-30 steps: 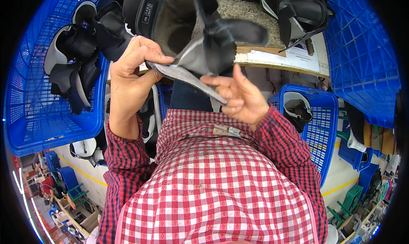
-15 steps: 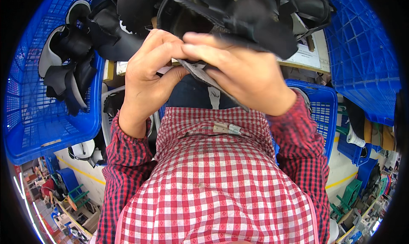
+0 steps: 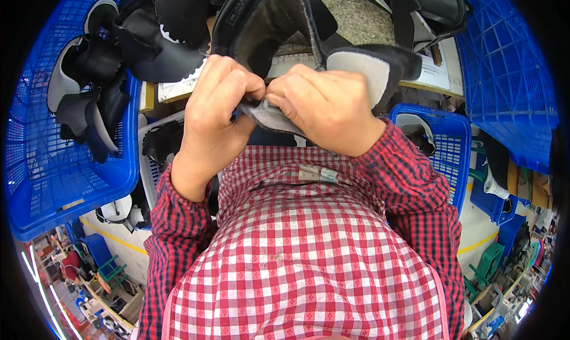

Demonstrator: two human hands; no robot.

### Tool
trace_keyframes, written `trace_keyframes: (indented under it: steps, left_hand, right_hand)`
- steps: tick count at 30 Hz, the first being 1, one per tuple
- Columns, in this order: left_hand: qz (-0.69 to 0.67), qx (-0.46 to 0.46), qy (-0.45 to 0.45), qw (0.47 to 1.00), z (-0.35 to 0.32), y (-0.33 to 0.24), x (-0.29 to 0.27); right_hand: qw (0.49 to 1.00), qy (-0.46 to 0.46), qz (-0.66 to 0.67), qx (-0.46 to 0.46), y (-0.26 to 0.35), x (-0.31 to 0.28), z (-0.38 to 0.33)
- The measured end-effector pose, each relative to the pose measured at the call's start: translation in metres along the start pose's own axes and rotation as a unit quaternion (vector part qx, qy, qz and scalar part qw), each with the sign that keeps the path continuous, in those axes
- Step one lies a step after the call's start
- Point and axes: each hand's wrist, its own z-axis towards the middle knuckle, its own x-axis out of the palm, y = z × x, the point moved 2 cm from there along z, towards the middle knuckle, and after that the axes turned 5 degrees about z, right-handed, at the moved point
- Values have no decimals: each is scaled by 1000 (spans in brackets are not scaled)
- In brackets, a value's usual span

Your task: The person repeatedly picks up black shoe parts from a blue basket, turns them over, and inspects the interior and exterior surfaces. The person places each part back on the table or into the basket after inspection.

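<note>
A black boot upper with a rough pale edge and greyish lining hangs between my hands over the table's near edge. My left hand is closed on its near edge, thumb below and fingers curled above. Beside it my right hand pinches the same edge, the fingertips of both hands almost meeting. A grey strip of the edge sticks out beneath my fingers. To the right of my right hand, a light grey lined flap stands up.
Black shoe uppers fill a blue basket on the left. More black uppers lie on the table at the back right. Tall blue crates stand on the right, and a smaller blue basket sits below the table edge.
The blurred black upper has swung and opened out, showing its inside and the pale flap. My right hand has moved from lying across the piece to pinching its edge beside my left.
</note>
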Motion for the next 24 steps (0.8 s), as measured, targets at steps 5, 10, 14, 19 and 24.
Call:
trace_keyframes:
  steps: [5, 10, 14, 19, 24]
  left_hand:
    - [49, -10, -45, 998, -26, 9, -1]
    - [32, 17, -67, 997, -50, 10, 13]
    - [29, 18, -98, 995, -55, 10, 21]
    - [58, 35, -93, 993, -61, 11, 21]
    - [70, 45, -80, 993, -62, 5, 20]
  right_hand:
    - [997, 9, -15, 74, 2, 13, -21]
    - [993, 21, -111, 36, -9, 9, -41]
    - [985, -28, -162, -43, -17, -4, -42]
    - [993, -1, -96, -66, -16, -18, -44]
    - [996, 31, -55, -56, -14, -23, -50]
